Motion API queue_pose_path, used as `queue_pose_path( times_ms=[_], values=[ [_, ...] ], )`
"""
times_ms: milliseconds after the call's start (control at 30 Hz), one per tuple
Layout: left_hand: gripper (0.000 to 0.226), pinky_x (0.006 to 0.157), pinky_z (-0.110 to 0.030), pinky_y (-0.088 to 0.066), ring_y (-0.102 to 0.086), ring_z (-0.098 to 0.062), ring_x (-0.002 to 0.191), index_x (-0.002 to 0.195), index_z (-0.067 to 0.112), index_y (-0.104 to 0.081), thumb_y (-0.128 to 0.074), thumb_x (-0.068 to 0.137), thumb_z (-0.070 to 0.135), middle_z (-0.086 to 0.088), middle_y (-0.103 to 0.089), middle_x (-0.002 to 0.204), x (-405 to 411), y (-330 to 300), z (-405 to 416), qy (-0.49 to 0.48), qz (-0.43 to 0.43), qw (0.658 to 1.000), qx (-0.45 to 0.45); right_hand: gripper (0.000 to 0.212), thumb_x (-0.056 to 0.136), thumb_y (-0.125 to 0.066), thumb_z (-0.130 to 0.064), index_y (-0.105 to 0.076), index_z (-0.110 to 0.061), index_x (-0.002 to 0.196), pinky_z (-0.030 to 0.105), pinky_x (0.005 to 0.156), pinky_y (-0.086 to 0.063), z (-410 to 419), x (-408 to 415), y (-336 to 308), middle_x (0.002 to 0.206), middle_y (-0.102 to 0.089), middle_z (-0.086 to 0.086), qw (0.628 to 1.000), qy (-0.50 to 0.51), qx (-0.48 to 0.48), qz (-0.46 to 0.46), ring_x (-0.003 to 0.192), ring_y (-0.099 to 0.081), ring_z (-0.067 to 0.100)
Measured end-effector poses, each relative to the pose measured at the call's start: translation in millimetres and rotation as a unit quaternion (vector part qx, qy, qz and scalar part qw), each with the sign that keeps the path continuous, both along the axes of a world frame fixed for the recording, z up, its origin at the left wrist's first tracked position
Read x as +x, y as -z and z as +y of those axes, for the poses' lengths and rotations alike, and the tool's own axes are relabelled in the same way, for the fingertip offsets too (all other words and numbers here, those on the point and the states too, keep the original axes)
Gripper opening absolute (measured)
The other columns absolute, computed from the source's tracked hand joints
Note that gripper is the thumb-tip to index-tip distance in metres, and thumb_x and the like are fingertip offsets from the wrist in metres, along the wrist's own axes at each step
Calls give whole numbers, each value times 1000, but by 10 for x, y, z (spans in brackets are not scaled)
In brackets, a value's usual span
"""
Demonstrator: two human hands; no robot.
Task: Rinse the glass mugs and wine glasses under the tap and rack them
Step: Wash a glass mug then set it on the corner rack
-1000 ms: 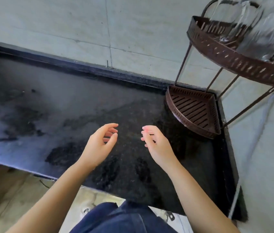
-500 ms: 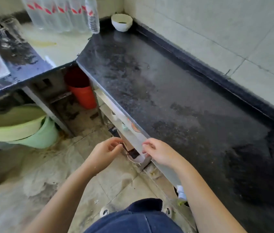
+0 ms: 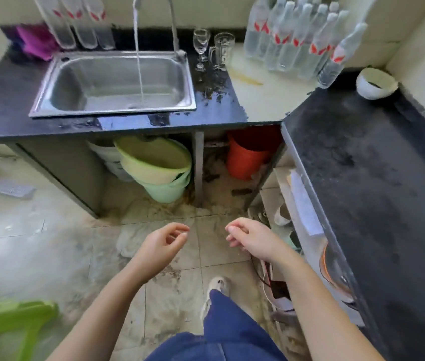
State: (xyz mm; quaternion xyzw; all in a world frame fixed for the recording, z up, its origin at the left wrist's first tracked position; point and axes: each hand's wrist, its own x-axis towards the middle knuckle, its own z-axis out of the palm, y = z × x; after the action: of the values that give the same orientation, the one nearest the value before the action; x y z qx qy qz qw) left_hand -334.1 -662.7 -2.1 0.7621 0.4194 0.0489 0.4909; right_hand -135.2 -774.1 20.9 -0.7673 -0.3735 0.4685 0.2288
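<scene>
Nearby, wine glass (image 3: 201, 48) beside glass mug (image 3: 222, 51).

Small, worn home kitchen. Stainless steel sink (image 3: 49, 82) with running curved tap (image 3: 172, 24) set in black stone bench (image 3: 3, 105) at 12 o'clock. Clear plastic water bottles (image 3: 294, 40) at 1 o'clock. Stacked green plastic basins (image 3: 159, 170), orange plastic bucket (image 3: 245, 160) under bench. White ceramic bowl (image 3: 376, 83) at 2 o'clock. Stained tiled floor (image 3: 36, 243).
</scene>
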Motion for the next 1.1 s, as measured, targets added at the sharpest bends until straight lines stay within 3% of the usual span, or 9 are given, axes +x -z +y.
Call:
queue_pose_path(
  times_ms=[133,300,400,500,667,833,967,1100],
  values=[
    [16,75,-16,-47,-61,-6,90,108,28,-60,-51,95,29,8,-65,98,204,-5,563,-20,12,1000,14,25,99,-41,-29,-58,-16,113,16,69,-45,690,212,91,101,-67,-3,1000,-30,5,6,91,-66,10],
    [15,71,-9,-44,-62,-3,88,105,29,-62,-52,94,28,8,-66,97,510,-121,1385,-62,27,997,25,23,98,-41,-29,-58,-18,109,22,76,-49,1656,599,69,100,-67,-4,996,-91,-1,17,90,-67,10],
    [13,68,-6,-41,-61,-4,88,102,28,-62,-53,94,25,7,-67,95,732,-210,1908,-103,6,994,43,25,99,-42,-28,-60,-15,110,27,83,-51,2261,979,-40,100,-68,-1,998,-59,25,7,89,-67,11],
    [14,72,-12,-44,-61,-7,89,103,28,-63,-53,94,24,7,-67,95,938,-221,2303,-106,-1,994,38,24,99,-41,-29,-60,-18,109,31,88,-52,2730,1209,-101,99,-68,-2,999,-17,31,-14,90,-66,11],
    [14,79,-20,-48,-63,-10,92,102,31,-62,-53,93,26,6,-68,96,1243,-132,3093,-83,7,996,15,24,100,-41,-32,-56,-21,115,27,88,-52,3379,1361,-22,101,-65,-6,998,-70,2,11,91,-64,6],
    [14,83,-33,-52,-64,-15,89,94,35,-61,-55,93,23,2,-68,94,1591,-91,4088,-15,-8,1000,2,28,101,-39,-28,-58,-13,115,20,73,-49,4056,1769,14,97,-67,-2,997,78,10,-4,86,-64,10],
    [20,82,-35,-51,-65,-18,86,90,39,-59,-55,93,20,1,-68,92,1935,-147,4820,44,-14,999,21,25,101,-39,-27,-59,-15,109,33,83,-52,4528,1937,-49,95,-67,-3,991,135,13,-1,87,-66,13],
    [14,76,-26,-50,-64,-11,87,104,30,-61,-52,94,26,5,-67,98,2408,-97,5223,113,-2,993,42,23,99,-41,-26,-61,-15,102,36,84,-53,4876,2250,-26,95,-69,2,975,220,10,-6,78,-65,13]
  ],
)
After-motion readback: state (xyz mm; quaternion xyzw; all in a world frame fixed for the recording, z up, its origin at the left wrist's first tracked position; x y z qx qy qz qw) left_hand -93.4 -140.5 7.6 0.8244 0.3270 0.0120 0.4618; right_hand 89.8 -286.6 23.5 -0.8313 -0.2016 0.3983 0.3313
